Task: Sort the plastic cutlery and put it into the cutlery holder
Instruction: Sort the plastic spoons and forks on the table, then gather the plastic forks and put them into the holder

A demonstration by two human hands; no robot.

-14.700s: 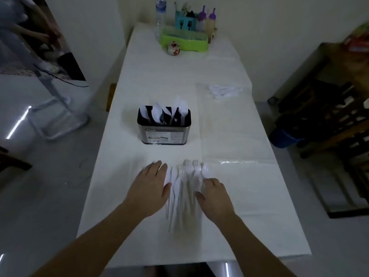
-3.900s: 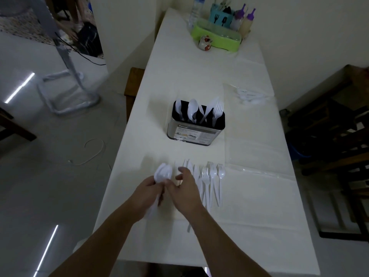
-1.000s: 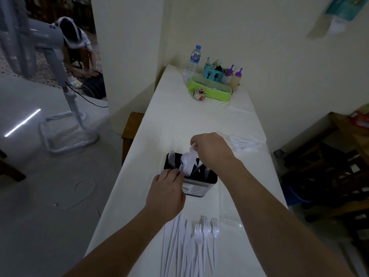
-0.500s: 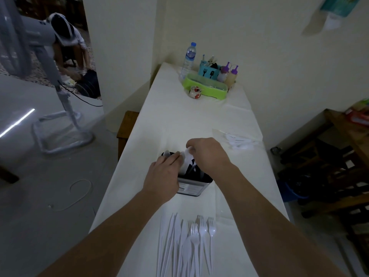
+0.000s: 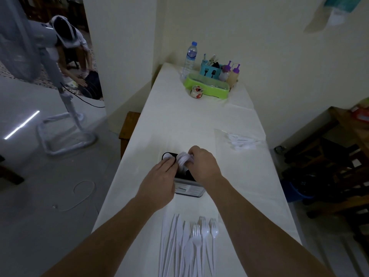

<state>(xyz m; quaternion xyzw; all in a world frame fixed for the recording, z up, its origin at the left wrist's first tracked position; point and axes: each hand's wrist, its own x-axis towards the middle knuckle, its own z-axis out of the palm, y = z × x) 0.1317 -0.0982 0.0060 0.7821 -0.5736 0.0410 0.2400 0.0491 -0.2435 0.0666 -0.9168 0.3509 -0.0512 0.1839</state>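
Note:
The dark cutlery holder (image 5: 188, 189) with a metal front and a label stands mid-table, largely covered by both hands. My right hand (image 5: 203, 165) pinches a bunch of white plastic spoons (image 5: 183, 158) whose bowls stick up over the holder's opening. My left hand (image 5: 159, 181) lies against the holder's left side, its fingers touching the spoon bowls. A row of white plastic knives and forks (image 5: 189, 244) lies on the table (image 5: 179, 124) near me, between my forearms.
A clear bag of white cutlery (image 5: 242, 141) lies at the right edge. At the far end stand a green tray (image 5: 207, 87), a water bottle (image 5: 189, 56), squeeze bottles and a small cup. A fan (image 5: 50, 76) and a crouching person are at the left; dark wooden furniture at the right.
The spoons have sunk lower into the holder since a second ago. My left hand has moved up from the holder's front to its left rim, against the spoon bowls.

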